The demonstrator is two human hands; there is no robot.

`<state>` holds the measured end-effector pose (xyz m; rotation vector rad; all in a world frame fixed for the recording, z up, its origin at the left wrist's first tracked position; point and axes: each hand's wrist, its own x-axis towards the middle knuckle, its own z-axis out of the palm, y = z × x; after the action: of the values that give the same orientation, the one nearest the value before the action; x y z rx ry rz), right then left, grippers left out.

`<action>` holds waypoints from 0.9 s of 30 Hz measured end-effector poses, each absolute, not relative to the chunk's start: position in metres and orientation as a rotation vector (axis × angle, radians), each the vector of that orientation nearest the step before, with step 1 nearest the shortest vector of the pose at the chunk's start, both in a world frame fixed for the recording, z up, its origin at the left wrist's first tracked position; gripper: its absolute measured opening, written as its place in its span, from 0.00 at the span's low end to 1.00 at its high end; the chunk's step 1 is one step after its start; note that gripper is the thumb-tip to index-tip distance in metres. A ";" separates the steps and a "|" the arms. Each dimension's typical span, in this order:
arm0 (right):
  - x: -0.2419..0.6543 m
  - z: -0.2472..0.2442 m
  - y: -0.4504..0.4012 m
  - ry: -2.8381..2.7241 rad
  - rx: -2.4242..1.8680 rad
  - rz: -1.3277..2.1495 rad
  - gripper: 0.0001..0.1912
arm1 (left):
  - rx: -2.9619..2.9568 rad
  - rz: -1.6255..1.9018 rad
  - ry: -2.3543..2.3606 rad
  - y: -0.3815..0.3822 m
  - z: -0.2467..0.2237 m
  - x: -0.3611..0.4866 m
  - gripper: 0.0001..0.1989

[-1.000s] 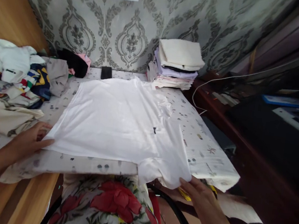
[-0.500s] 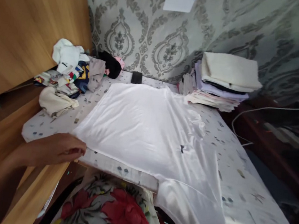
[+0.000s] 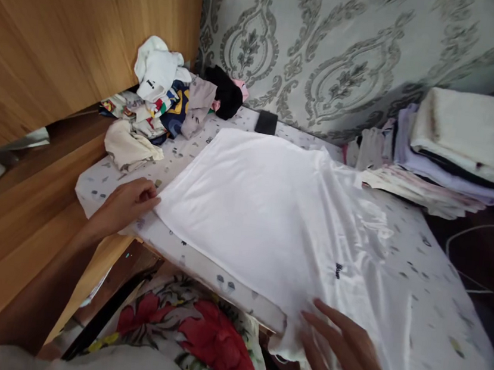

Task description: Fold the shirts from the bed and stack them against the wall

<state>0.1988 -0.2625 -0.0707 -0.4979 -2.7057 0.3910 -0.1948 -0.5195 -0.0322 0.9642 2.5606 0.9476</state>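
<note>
A white T-shirt (image 3: 248,209) with a small dark print lies spread on the patterned cloth, its hem towards the left and its near sleeve hanging over the front edge. At its near left corner, my left hand (image 3: 132,201) has thumb and fingers pinched together on the hem. My right hand (image 3: 347,359) is over the lower right part, near the sleeve, with fingers stretched and apart. It is slightly blurred, and whether the fingertips touch the fabric I cannot tell.
A heap of crumpled clothes (image 3: 158,102) lies at the back left beside a wooden panel (image 3: 81,26). Folded clothes (image 3: 468,146) are stacked at the back right. A dark flat object (image 3: 266,122) rests near the wall, and a white cable (image 3: 471,230) hangs at the right.
My right hand has let go of the sleeve end and moved up and left over the shirt, fingers spread. My left hand still pinches the hem corner. The view has shifted left.
</note>
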 end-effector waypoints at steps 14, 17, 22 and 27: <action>0.162 -0.083 -0.248 -2.802 -0.314 0.129 0.24 | 0.772 0.403 2.757 -0.519 -0.024 -0.191 0.08; 0.166 -0.085 -0.225 -2.760 -0.414 0.034 0.23 | 0.820 0.224 2.807 -0.511 -0.019 -0.195 0.10; 0.172 -0.088 -0.165 -2.636 -0.675 0.029 0.21 | 1.068 0.216 2.791 -0.477 -0.010 -0.221 0.14; 0.136 -0.063 -0.098 -2.599 -0.847 0.134 0.21 | 1.460 0.447 2.579 -0.385 0.002 -0.259 0.17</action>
<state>0.1359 -0.0978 -0.0633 -0.8474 -2.5991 0.1343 -0.2590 -0.3847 0.0023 1.4595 2.5793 0.4470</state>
